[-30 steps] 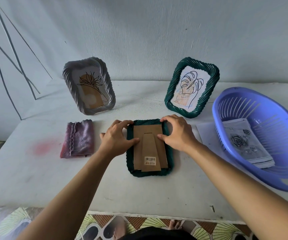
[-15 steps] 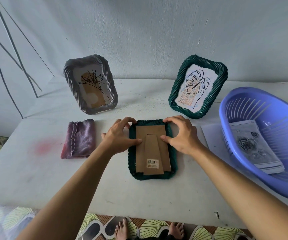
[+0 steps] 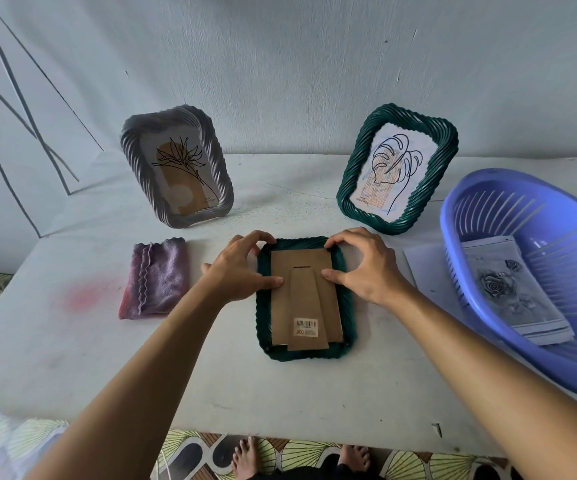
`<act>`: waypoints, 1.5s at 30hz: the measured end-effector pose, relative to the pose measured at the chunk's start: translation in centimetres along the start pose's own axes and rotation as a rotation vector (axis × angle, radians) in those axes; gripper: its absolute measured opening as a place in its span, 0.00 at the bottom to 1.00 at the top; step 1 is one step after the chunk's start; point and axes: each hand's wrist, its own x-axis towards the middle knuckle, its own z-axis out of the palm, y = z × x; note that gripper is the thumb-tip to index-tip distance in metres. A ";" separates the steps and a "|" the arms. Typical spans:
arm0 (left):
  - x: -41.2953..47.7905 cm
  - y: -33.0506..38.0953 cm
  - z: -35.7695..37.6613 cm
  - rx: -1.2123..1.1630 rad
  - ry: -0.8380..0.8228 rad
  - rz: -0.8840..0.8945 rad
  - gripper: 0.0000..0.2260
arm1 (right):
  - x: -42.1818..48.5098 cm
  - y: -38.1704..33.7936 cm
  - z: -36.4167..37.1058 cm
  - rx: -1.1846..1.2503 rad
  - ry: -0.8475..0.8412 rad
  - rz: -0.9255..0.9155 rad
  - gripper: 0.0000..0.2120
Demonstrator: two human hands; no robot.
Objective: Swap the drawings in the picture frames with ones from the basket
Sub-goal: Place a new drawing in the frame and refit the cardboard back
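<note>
1. Centre of the white table [image 3: 72, 368], the face-down green frame [image 3: 263, 320] lies flat, its cardboard backing [image 3: 279, 306] turned up and the stand flap [image 3: 307, 303] folded flat against it, with a barcode label [image 3: 306, 328] low on the flap.
2. The left hand [image 3: 242, 271] has its fingers curled over the frame's top-left corner while the thumb presses on the backing: a pinching grip on the frame.
3. The right hand [image 3: 366, 268] mirrors it at the top-right corner, fingers hooked over the rim and thumb flat on the cardboard.
4. At the back left, a grey frame [image 3: 134, 150] stands tilted, showing a line-drawn flower.
5. At the back right, a second green frame [image 3: 349, 199] stands with a leaf drawing, also leaning back.
6. At the right edge, the purple basket [image 3: 481, 344] sits tipped on the table with a stack of sheets inside, a rose drawing [image 3: 502, 289] on top.
7. A plain white sheet [image 3: 425, 268] lies partly under the basket, near the right wrist.
8. A folded purple cloth [image 3: 157, 278] rests left of the face-down frame, just beside the left hand.
9. The tabletop carries a faint pink stain [image 3: 82, 296] near the cloth and some scuffs.
10. Behind is a pale, textured wall [image 3: 280, 64], which thin dark lines [image 3: 13, 109] cross at the left.
11. Below the table edge are a patterned floor [image 3: 297, 452] and bare toes [image 3: 245, 455].
</note>
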 end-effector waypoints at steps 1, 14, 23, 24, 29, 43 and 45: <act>0.2 0.0 -0.1 -0.004 -0.006 -0.002 0.25 | 0.0 0.0 0.0 0.009 0.002 -0.002 0.20; -0.4 -0.6 0.3 0.007 0.060 0.051 0.21 | -0.1 0.1 -0.2 0.027 0.007 -0.014 0.19; -1.8 -1.0 1.4 0.047 0.198 0.149 0.23 | -1.1 -0.6 -0.1 -0.044 0.012 -0.021 0.20; -2.3 -1.1 1.7 0.040 0.233 0.177 0.23 | -1.4 -0.6 -0.1 -0.050 0.018 -0.032 0.21; -5.9 -2.0 2.2 -0.041 0.374 0.286 0.15 | -4.3 -0.4 0.0 -0.004 0.119 -0.129 0.20; -13.2 -2.6 5.1 -0.074 0.458 0.237 0.08 | -11.8 0.7 0.0 -0.029 0.179 -0.226 0.17; -13.2 -2.6 5.5 -0.098 0.478 0.240 0.07 | -11.7 0.7 0.0 -0.018 0.180 -0.215 0.18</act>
